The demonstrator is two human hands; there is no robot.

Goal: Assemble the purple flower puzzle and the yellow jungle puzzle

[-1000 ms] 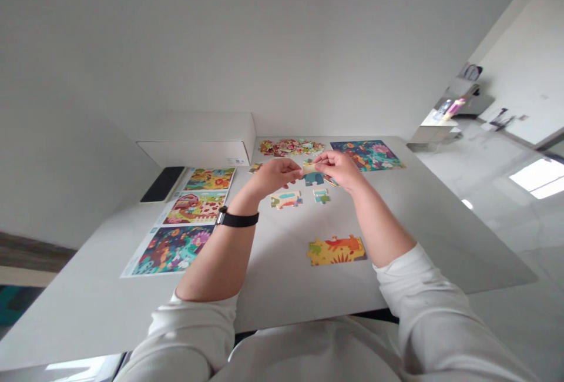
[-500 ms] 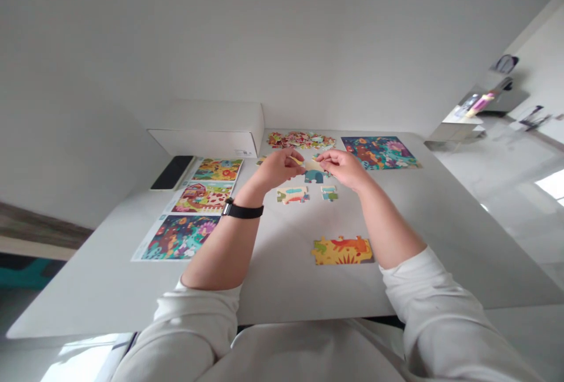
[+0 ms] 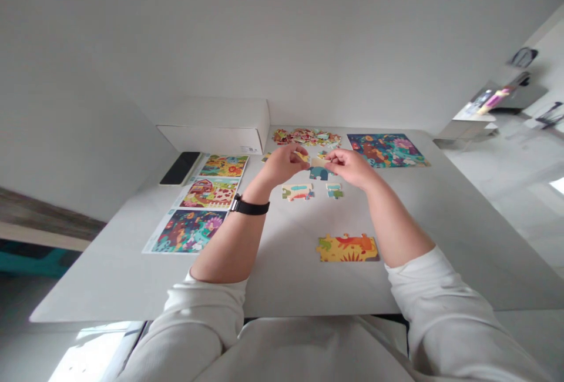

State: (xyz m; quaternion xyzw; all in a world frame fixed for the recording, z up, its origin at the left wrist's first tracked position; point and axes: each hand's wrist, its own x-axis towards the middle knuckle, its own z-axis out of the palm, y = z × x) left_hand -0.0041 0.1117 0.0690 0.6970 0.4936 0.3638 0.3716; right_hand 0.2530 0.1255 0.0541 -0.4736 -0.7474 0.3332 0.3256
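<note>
Over the table (image 3: 293, 235), the left hand (image 3: 282, 167) and right hand (image 3: 353, 169) curl at opposite sides of a blue puzzle piece (image 3: 320, 173); whether either grips it cannot be told

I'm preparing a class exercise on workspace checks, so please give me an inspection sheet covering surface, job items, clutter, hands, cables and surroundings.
Surface: pale table, against a wall.
Job items: heap of loose puzzle pieces at the back; blue-and-cream section between the hands; yellow section nearer the person; dark colourful picture at right; sheet with three pictures at left.
Clutter: white box; black phone-like slab.
Hands: left hand and right hand on either side of the blue-and-cream section, fingers curled; grip unclear. Black band on left wrist.
Cables: nothing seen on the table.
Surroundings: blurred items beyond the table's right end.
</note>
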